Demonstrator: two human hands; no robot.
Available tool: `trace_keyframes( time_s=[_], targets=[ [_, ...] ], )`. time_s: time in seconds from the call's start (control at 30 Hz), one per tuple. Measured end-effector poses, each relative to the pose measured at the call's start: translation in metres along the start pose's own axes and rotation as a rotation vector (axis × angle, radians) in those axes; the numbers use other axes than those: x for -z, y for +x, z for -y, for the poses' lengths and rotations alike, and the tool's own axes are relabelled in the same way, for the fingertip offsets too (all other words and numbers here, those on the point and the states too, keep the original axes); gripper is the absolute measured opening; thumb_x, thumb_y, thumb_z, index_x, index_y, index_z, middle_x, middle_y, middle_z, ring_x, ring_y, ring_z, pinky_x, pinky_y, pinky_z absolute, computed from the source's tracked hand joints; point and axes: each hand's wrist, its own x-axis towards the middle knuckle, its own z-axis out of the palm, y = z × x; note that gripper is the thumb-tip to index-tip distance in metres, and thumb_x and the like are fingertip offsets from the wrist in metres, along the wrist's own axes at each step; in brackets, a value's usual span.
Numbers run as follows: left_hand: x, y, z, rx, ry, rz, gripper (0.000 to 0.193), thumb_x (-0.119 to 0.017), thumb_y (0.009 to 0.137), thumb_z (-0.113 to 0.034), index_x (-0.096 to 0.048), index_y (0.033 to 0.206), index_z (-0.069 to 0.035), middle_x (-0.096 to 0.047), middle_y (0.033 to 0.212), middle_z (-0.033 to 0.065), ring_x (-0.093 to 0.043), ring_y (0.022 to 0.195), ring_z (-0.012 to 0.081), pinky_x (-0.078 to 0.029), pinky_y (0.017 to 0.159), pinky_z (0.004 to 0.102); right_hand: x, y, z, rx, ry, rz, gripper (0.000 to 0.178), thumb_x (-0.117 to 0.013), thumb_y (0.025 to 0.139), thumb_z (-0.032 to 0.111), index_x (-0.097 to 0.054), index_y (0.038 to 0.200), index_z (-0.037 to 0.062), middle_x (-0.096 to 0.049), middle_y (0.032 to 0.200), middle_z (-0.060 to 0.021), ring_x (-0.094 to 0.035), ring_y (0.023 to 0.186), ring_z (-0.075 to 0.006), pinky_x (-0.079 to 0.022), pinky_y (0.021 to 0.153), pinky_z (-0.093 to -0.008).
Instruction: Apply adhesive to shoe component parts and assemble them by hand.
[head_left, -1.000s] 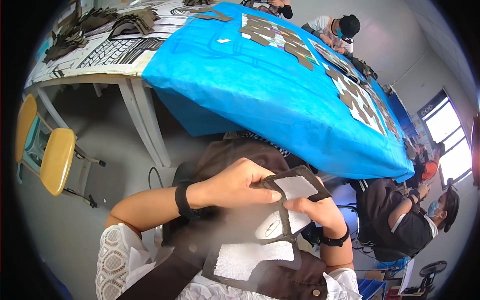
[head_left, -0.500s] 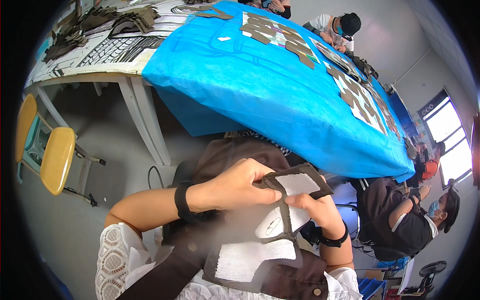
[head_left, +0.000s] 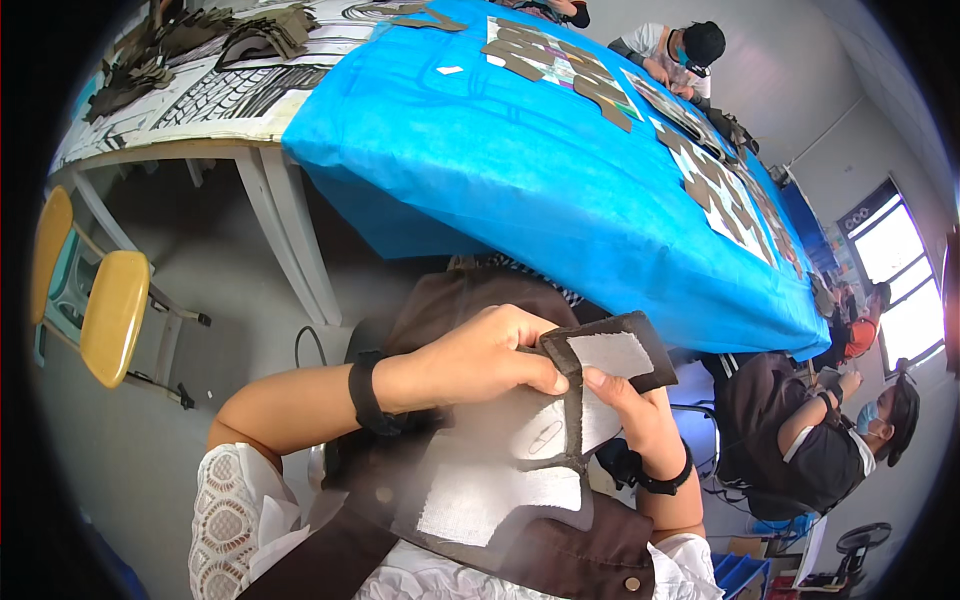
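Observation:
A dark brown fabric piece [head_left: 500, 505] with white backing patches hangs over my lap, its panels joined by raised seams. My left hand [head_left: 490, 355] pinches it from the left, thumb on the seam below the upper panel. From the right, my right hand [head_left: 640, 415] grips the same seam, its thumb close to the left thumb; its other fingers are behind the cloth. A small outlined oval mark shows on the middle white patch. Haze in the picture blurs part of the lower cloth.
Ahead stands a table under a blue cover [head_left: 450, 150], with brown cut pieces [head_left: 720, 200] laid on white sheets. Stacked dark fabric [head_left: 265, 35] lies on the far-left table. A yellow chair [head_left: 115, 315] stands left. Co-workers sit at right [head_left: 800, 430] and across the table [head_left: 680, 60].
Both hands have shifted slightly along the seam, and the upper panel has tilted and moved a little right. The seam between the thumbs now shows more plainly.

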Motion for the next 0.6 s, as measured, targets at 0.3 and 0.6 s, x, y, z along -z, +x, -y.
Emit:
trace_keyframes(
  time_s=[0.3,0.6],
  targets=[
    [-0.004,-0.001,0.001,0.029,-0.074,-0.028,0.015,-0.063,0.082,-0.009,-0.069,0.091,0.002,-0.067,0.083,-0.0007,-0.055,0.076,0.0042,-0.044,0.07,0.0226,0.002,0.001,0.001,-0.102,0.188,0.054,0.029,-0.064,0.086,0.013,-0.066,0.11,-0.0037,-0.069,0.091,-0.0054,-0.058,0.085,-0.0103,-0.046,0.075,-0.027],
    [-0.008,-0.001,0.0,0.045,-0.124,0.042,0.025,-0.064,0.084,-0.011,-0.068,0.104,0.004,-0.069,0.095,0.0027,-0.059,0.086,0.0064,-0.047,0.079,0.0237,0.01,-0.004,-0.012,-0.229,0.299,0.022,0.038,-0.064,0.081,0.013,-0.064,0.116,-0.001,-0.07,0.107,-0.011,-0.067,0.097,-0.0216,-0.051,0.085,-0.0334]
  ],
)
